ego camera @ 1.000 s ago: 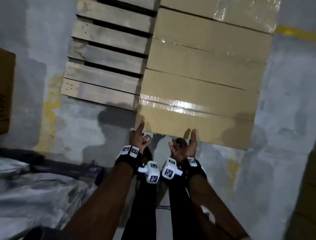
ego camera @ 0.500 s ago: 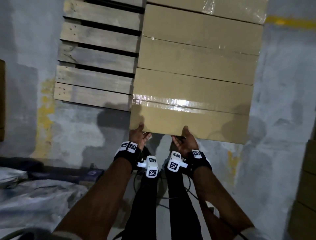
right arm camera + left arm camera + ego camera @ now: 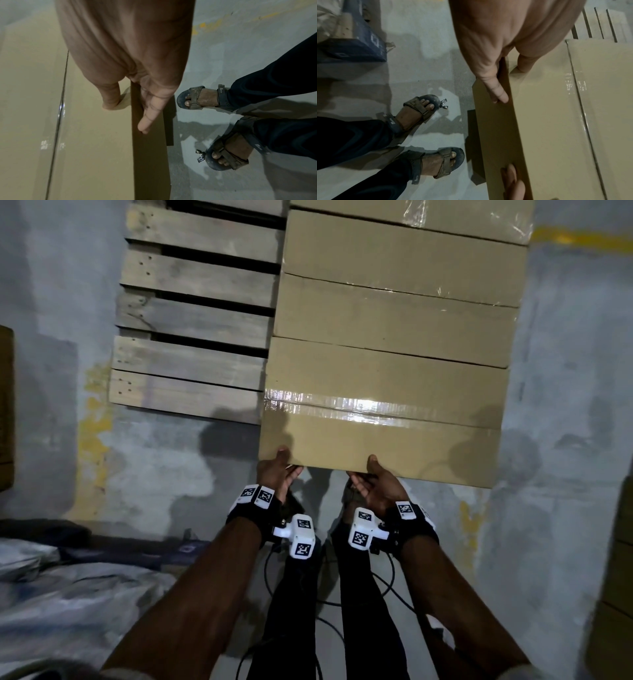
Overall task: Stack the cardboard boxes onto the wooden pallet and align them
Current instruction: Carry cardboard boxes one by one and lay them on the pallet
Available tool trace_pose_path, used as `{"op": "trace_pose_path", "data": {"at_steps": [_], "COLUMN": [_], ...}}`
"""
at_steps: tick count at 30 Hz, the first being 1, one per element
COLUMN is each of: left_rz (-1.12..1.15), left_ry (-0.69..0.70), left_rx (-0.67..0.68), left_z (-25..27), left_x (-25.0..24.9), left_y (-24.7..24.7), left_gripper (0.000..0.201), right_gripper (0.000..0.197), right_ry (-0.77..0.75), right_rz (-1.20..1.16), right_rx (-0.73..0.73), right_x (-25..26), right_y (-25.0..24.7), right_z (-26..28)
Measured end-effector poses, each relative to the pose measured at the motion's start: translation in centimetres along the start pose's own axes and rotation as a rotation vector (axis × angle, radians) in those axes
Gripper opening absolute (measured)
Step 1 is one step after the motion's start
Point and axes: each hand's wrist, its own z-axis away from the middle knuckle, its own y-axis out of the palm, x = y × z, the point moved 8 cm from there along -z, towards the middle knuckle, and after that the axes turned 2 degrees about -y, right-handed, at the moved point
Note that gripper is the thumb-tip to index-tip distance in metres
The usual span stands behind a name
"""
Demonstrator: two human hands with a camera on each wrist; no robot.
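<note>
Both hands [image 3: 279, 474] [image 3: 375, 486] grip the nearest cardboard box [image 3: 380, 419] on the pallet [image 3: 191, 320].

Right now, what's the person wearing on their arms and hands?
Both forearms are bare, no sleeves or gloves. The left hand and right hand each have a black wrist strap carrying a white camera block with black-and-white square markers; thin black cables hang below.

Bare forearms; black wrist straps [image 3: 246, 513] carrying white tagged camera blocks [image 3: 301, 535], thin black cables [image 3: 387, 583] below; dark trousers [image 3: 351, 142], worn, perhaps brown, strapped sandals [image 3: 419, 108].
</note>
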Motion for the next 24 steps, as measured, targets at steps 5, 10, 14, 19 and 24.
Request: {"op": "trace_pose_path", "data": {"at_steps": [5, 10, 14, 19, 24], "left_rz": [-0.025, -0.047, -0.06, -0.07, -0.095], "left_ry": [0.033, 0.027, 0.038, 0.045, 0.023], "left_rx": [-0.016, -0.006, -0.007, 0.004, -0.001], "left_z": [0.04, -0.16, -0.23, -0.53, -0.89], "left_x": [-0.16, -0.25, -0.32, -0.67, -0.76], "left_y": [0.09, 0.08, 0.01, 0.24, 0.13], "left_gripper": [0.021, 0.017, 0.033, 0.021, 0.015], "right_gripper": [0.041, 0.033, 0.024, 0.032, 0.025], "right_ry": [0.003, 0.008, 0.027, 0.024, 0.033], "right_rz": [-0.008, -0.017, -0.023, -0.038, -0.031], "right_rx": [-0.006, -0.003, 0.003, -0.001, -0.008], "right_x": [-0.01, -0.01, 0.01, 0.06, 0.03], "right_y": [0.13, 0.27, 0.52, 0.88, 0.92], "right_z": [-0.07, 0.05, 0.25, 0.08, 0.03]}}
